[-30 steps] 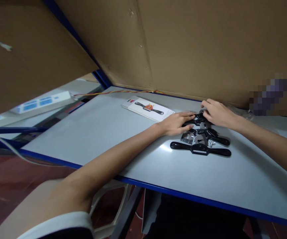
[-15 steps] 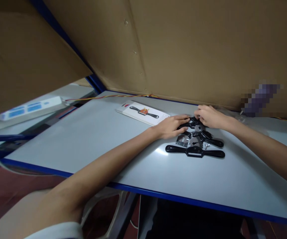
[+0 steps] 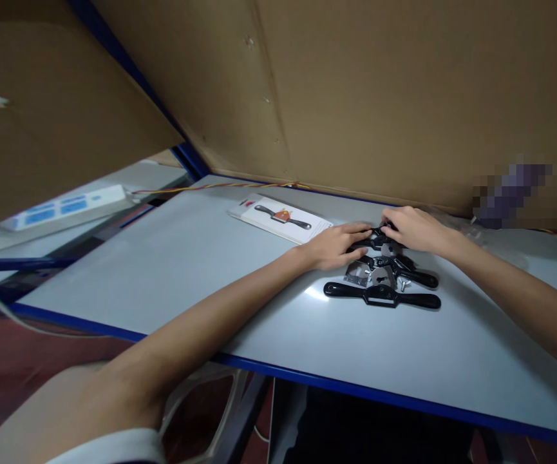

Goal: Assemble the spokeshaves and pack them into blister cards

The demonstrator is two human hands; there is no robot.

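Observation:
My left hand [image 3: 339,246] is closed on the left handle of the farthest black spokeshave [image 3: 375,242], pressing it to the table. Over its middle, my right hand [image 3: 413,229] is in a pinch; what its fingertips hold is hidden. Nearer me lies a second spokeshave [image 3: 420,278], tilted among loose parts. Beside it are a grey metal blade [image 3: 382,277], a small clear plastic bag [image 3: 355,273] and a silver thumbscrew [image 3: 404,285]. A bare black spokeshave body [image 3: 382,295] rests closest to me.
Behind my left hand lies a white package [image 3: 283,218] with a spokeshave picture. A cardboard wall [image 3: 355,96] rises along the back of the grey table [image 3: 268,322]. Crumpled clear plastic [image 3: 456,222] sits beyond my right hand. At far left is a white power strip [image 3: 70,207].
My right hand has dropped slightly, its fingers curling lower over the far spokeshave. My left hand keeps its hold. The whole view has shifted a little.

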